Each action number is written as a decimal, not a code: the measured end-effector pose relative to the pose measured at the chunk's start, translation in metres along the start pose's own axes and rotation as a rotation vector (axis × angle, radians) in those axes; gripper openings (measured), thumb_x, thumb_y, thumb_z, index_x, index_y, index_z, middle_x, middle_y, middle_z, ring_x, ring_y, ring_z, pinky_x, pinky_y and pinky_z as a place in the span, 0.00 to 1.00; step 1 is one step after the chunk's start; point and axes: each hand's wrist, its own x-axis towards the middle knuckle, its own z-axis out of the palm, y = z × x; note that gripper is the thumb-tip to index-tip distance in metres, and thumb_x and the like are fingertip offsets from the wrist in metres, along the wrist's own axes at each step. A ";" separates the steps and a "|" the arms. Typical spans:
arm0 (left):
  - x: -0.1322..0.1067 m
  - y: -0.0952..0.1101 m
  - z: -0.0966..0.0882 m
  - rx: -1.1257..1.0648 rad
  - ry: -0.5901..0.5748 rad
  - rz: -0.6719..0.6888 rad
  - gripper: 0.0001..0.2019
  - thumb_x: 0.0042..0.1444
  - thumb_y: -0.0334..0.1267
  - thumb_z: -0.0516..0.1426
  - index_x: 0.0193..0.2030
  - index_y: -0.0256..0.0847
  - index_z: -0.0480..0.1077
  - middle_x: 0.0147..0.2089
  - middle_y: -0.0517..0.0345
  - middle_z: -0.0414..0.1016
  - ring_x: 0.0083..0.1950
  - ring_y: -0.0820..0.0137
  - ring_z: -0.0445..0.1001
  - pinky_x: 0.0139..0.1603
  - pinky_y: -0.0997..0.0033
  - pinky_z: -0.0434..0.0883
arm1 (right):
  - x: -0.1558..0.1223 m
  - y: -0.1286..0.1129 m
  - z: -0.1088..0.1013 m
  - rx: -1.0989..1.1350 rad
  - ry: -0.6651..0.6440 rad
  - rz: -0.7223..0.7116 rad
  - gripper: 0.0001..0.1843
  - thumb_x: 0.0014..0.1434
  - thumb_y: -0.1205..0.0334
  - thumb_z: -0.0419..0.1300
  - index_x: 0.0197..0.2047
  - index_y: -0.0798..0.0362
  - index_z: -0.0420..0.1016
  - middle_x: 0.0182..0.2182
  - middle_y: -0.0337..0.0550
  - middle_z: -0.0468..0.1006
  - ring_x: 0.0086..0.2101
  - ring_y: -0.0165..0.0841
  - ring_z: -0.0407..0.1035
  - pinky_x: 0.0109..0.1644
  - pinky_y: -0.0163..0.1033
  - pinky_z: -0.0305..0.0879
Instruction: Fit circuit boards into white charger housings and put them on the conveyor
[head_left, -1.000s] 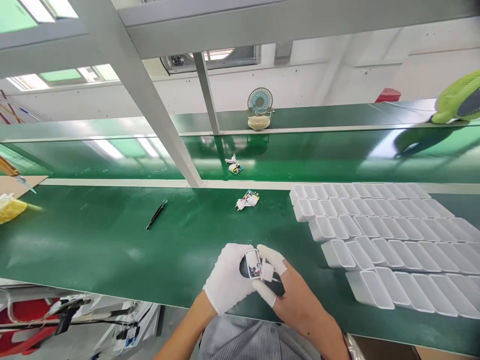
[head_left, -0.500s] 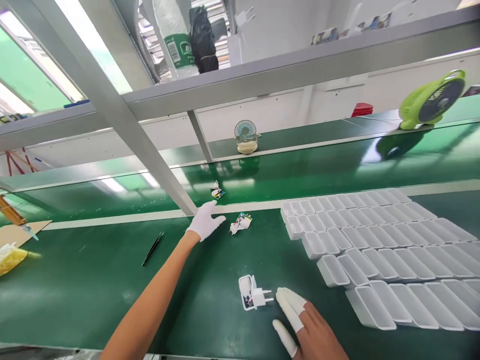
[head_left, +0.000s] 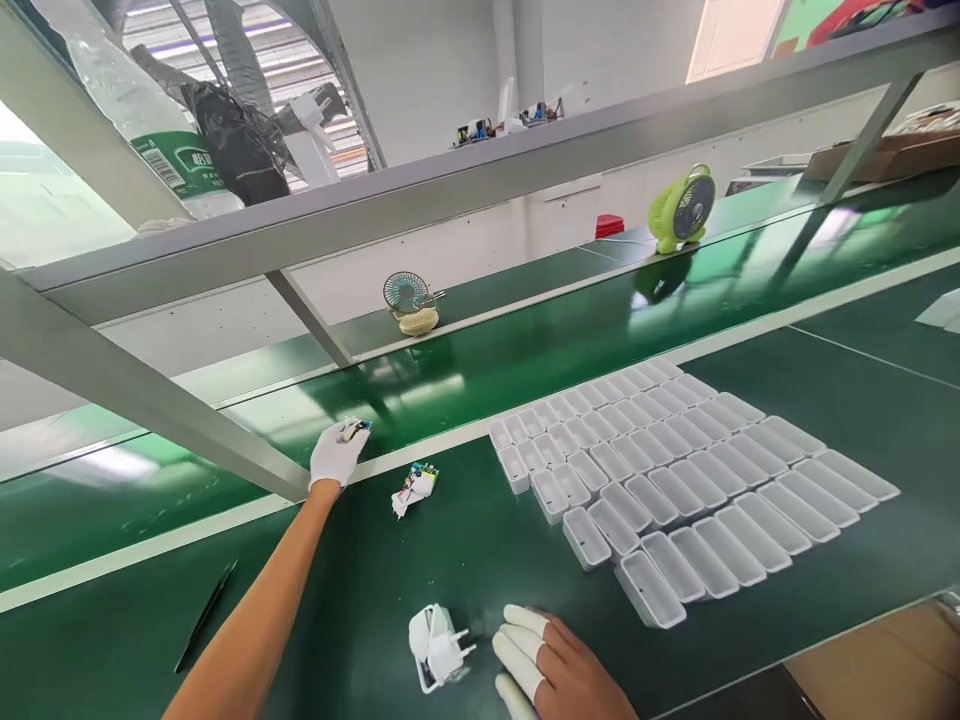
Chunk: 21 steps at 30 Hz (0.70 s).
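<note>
My left hand (head_left: 335, 456), in a white glove, reaches over the green conveyor strip with its fingers closed on a small circuit board (head_left: 358, 430), partly hidden by the hand. Just to its right, another circuit board (head_left: 415, 489) with white parts attached lies on the bench. Close to the front edge sits a white plug adapter (head_left: 441, 648), its two pins pointing right, in or against a white casing. My right hand (head_left: 559, 665), with pale finger cots, rests beside those pins. Its fingers are stretched out, hold nothing and stay apart from the adapter.
Rows of white plastic casings (head_left: 675, 480) cover the bench on the right. Black tweezers (head_left: 205, 616) lie at left. A grey metal post (head_left: 157, 395) slants down near my left hand. Beyond the conveyor stand a small fan (head_left: 409, 300) and a green fan (head_left: 681, 210).
My left hand has moved onto the conveyor and taken hold of the circuit board there. The view has swung right. My right hand stays beside the plug adapter.
</note>
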 end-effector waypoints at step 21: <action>-0.208 0.016 -0.068 -0.171 -0.645 0.302 0.37 0.49 0.42 0.69 0.66 0.53 0.64 0.63 0.54 0.70 0.56 0.60 0.74 0.60 0.57 0.74 | 0.015 -0.015 -0.040 0.293 -0.347 0.202 0.32 0.66 0.64 0.59 0.71 0.51 0.58 0.57 0.54 0.75 0.57 0.44 0.71 0.60 0.54 0.74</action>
